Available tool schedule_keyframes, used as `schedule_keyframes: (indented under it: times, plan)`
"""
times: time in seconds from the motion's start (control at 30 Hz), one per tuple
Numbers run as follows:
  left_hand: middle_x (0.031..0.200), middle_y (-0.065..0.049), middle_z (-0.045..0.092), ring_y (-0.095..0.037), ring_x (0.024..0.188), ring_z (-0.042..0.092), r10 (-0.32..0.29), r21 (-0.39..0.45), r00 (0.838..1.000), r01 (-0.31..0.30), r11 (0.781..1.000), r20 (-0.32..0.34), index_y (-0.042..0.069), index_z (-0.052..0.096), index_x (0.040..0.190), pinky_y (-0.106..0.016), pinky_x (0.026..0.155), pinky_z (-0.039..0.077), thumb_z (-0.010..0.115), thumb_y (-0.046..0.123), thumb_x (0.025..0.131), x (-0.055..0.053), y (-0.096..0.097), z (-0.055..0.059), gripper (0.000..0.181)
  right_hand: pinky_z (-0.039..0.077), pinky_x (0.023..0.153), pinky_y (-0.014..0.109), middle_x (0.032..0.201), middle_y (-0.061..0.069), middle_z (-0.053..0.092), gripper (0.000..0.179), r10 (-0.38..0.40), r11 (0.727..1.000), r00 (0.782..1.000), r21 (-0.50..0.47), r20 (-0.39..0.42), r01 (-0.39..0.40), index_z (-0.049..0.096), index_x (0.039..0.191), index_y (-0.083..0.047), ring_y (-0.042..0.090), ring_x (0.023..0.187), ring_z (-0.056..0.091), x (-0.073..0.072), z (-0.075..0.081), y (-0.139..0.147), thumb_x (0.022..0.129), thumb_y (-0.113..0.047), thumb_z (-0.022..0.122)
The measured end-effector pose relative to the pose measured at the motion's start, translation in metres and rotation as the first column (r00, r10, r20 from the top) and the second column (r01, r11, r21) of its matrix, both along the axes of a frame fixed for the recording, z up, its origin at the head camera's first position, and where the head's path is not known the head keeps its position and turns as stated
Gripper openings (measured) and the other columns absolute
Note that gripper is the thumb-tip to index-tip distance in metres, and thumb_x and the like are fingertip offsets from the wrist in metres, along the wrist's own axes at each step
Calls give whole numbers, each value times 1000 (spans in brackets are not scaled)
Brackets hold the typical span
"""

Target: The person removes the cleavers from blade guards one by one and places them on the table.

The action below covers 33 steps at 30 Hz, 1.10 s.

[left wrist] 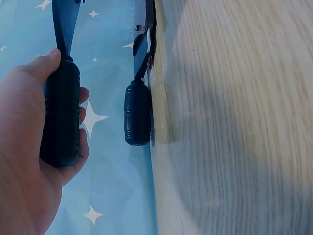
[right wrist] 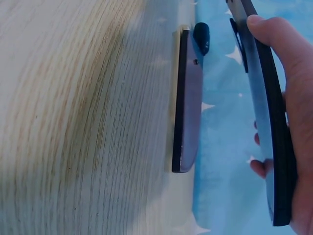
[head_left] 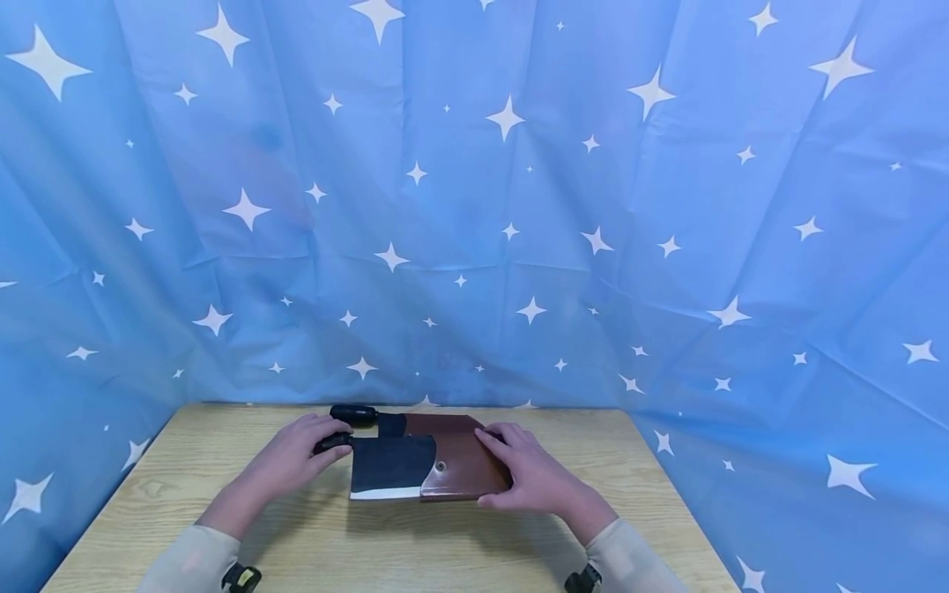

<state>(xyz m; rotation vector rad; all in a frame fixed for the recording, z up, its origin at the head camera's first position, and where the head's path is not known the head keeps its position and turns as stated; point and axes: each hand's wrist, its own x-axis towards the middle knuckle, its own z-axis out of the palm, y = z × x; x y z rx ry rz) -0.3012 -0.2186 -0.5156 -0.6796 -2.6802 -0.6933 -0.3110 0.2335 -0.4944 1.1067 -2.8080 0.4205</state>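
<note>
My left hand (head_left: 296,455) grips the black handle (left wrist: 62,115) of a cleaver, with the thumb laid along its top end in the left wrist view. The cleaver's dark blade (head_left: 393,464), pale along its lower edge, runs partly into a brown leather sheath (head_left: 467,469) with a metal snap. At the sheath's far end my right hand (head_left: 537,473) holds it, thumb on one side and fingers on the other. Both wrist views show this cleaver raised above the table. Behind it lies a second cleaver (left wrist: 137,115), its blade in a similar brown sheath (right wrist: 190,107).
The light wood table (head_left: 296,543) spreads under both hands. The second cleaver lies near its far edge, handle pointing left. A blue curtain (head_left: 460,206) with white stars hangs behind the table and along its sides.
</note>
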Motion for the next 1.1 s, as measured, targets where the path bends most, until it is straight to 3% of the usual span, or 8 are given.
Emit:
schedule_keyframes:
  times: [0.3,0.63,0.83,1.1]
  plan:
    - [133,-7,74,-40,127,67,-1,5,1000,1,1000,22,19,77,134,-66,106,52,69,50,109,1,-4,3,41,44,119,56,168,6,43,114,-8,1000,1000,10,12,8,38,174,-22,27,152,41,0,0,4,87,-89,69]
    - [132,-6,74,-39,127,67,-6,1,1000,6,1000,29,19,77,134,-66,105,52,69,51,109,0,-5,5,41,46,117,58,167,5,44,107,-15,1000,1000,-1,27,15,39,174,-23,29,150,43,4,6,4,88,-66,86]
    - [134,-9,73,-41,128,67,-13,4,999,13,1000,48,19,77,135,-67,105,52,70,49,109,1,-5,8,41,46,117,58,167,8,45,107,-13,1000,999,1,35,12,39,174,-22,30,150,43,5,9,5,89,-71,82]
    - [132,-10,74,-41,125,68,-19,6,999,18,1000,29,15,77,134,-65,101,54,72,46,108,1,-6,8,41,46,116,59,166,7,46,105,-4,1000,1000,-4,20,4,40,173,-21,29,149,44,4,7,7,89,-66,85]
